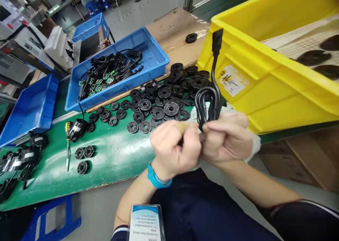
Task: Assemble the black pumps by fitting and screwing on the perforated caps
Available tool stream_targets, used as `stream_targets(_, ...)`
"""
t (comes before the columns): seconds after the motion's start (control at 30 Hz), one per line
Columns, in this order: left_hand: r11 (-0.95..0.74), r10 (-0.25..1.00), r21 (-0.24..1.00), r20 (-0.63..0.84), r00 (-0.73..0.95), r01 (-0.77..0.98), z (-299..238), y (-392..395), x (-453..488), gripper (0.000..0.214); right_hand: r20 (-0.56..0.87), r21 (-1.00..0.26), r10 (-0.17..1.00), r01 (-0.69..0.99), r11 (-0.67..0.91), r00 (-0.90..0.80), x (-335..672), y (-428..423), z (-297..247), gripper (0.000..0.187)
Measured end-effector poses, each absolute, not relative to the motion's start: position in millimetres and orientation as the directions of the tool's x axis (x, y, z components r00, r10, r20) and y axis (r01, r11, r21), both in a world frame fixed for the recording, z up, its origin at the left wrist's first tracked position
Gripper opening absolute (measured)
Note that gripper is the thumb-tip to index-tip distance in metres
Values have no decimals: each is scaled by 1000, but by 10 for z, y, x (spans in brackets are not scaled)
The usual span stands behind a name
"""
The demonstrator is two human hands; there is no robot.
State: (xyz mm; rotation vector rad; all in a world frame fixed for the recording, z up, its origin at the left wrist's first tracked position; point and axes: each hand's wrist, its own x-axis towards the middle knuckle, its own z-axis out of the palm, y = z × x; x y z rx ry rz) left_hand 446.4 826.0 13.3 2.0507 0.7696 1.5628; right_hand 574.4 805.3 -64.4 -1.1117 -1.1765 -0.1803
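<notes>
A looped black cable (pixel 209 105) stands up from between my two hands, its plug end pointing upward in front of the yellow bin. My left hand (pixel 177 145) is closed with the fingers curled at the lower end of the coil. My right hand (pixel 226 137) pinches the base of the loops between thumb and fingers. Both hands meet there, so the exact grip points are partly hidden. Behind them a heap of round black slotted discs (pixel 171 108) lies on the green table (pixel 113 167).
A yellow bin (pixel 265 68) stands at the right. A blue tray (pixel 156 70) holds black cables and green circuit boards. To the left are a screwdriver (pixel 67 152), a black motor-like part (pixel 76 128), another blue tray (pixel 29 107) and a blue stool (pixel 69 212).
</notes>
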Motion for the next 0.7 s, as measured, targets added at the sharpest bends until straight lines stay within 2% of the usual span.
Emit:
stream_targets(0.07, -737, 676, 656, 718, 167, 164, 30, 8373, 4539, 30, 894, -445, 204, 730, 519, 399, 5718, 8220, -628, 12)
stream_targets(0.1, -736, 677, 657, 717, 166, 164, -9, 8399, 4565, 32, 899, -430, 175, 743, 513, 401, 5699, 8266, -616, 13)
stream_targets(0.23, -780, 626, 583, 742, 240, 229, -36, 8330, 4568, 27, 887, -462, 255, 723, 514, 385, 5660, 8219, -551, 22)
stream_targets(0.4, -826, 560, 495, 776, 291, 270, -57, 8173, 4488, 19, 912, -407, 277, 763, 502, 303, 5690, 8092, -504, 28)
stream_targets(0.53, -859, 507, 425, 784, 358, 286, -72, 8092, 4423, 14, 911, -406, 275, 782, 472, 307, 5710, 8069, -485, 29)
stream_targets(0.6, -878, 477, 390, 759, 442, 278, -53, 8054, 4360, 21, 908, -412, 275, 786, 461, 315, 5723, 8057, -493, 30)
stream_targets(0.7, -878, 468, 414, 634, 616, 241, -25, 8025, 4237, 49, 906, -416, 285, 783, 462, 313, 5757, 8053, -533, 30)
